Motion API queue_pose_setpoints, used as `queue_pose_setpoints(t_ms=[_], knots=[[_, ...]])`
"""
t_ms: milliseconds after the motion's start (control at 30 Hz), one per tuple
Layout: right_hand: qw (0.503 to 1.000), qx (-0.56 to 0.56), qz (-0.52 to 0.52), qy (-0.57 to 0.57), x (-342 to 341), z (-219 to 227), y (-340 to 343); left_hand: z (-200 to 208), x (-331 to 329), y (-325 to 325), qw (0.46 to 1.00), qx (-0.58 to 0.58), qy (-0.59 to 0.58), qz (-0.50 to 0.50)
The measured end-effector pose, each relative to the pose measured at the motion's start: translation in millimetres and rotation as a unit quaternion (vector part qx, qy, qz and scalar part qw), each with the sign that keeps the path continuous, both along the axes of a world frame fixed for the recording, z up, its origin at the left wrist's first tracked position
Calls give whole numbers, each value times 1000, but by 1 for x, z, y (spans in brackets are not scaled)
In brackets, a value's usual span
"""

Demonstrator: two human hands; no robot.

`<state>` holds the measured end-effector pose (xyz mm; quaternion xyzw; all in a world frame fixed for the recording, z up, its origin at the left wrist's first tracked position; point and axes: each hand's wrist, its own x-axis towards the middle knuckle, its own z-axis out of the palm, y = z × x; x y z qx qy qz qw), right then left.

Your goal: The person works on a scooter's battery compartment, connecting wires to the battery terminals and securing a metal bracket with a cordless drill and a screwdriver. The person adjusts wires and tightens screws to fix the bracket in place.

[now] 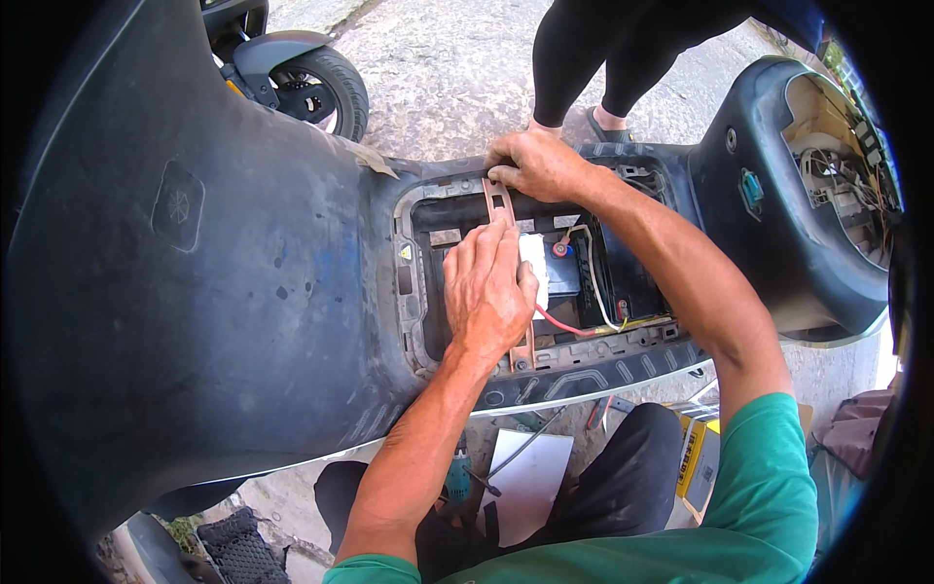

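Note:
A copper-coloured metal strip (499, 201) spans the open battery compartment of a scooter from its far rim to its near rim. My left hand (489, 287) lies over the middle of this strip, fingers stretched forward, hiding part of it. At the strip's far end, my right hand (538, 164) is closed, thumb and fingers curled at the rim; whatever they pinch is too small to make out. Just right of my left hand sit a white block (533, 258) and a dark battery (563, 279) with a red terminal. Red wire (562, 325) and white wire run beside it.
The scooter's dark body (282, 263) rises at left; its other end at right has an opening with wiring (839, 185). Another person's legs (574, 68) stand beyond, near a wheel (331, 88). A teal power tool (458, 477), white board (525, 477) and yellow box (699, 457) lie near my knees.

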<state>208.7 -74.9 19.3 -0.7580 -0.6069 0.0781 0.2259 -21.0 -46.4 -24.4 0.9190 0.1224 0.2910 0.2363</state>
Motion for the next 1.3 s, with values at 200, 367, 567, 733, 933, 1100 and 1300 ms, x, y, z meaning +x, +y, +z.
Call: queue_pose_setpoints(t_ms=[200,367,567,733,933,1100,1300], knots=[[998,-28,-33,-45,-6,7,0,0,0,-2,1000,-1,-1,1],[995,-35,-50,-74,-9,6,3,0,1,-1,1000,0,-5,2],[999,-26,-1,36,2,6,-5,1,1,-1,1000,-3,-2,3],[998,-40,-6,55,3,8,-2,0,1,-1,1000,-1,-4,5],[998,-53,19,20,7,16,-1,0,1,-2,1000,-1,-4,3],[998,-64,8,-13,2,20,2,0,0,-1,1000,5,-4,10],[998,-38,-45,-27,-6,12,-1,2,2,-3,1000,-2,-8,7]])
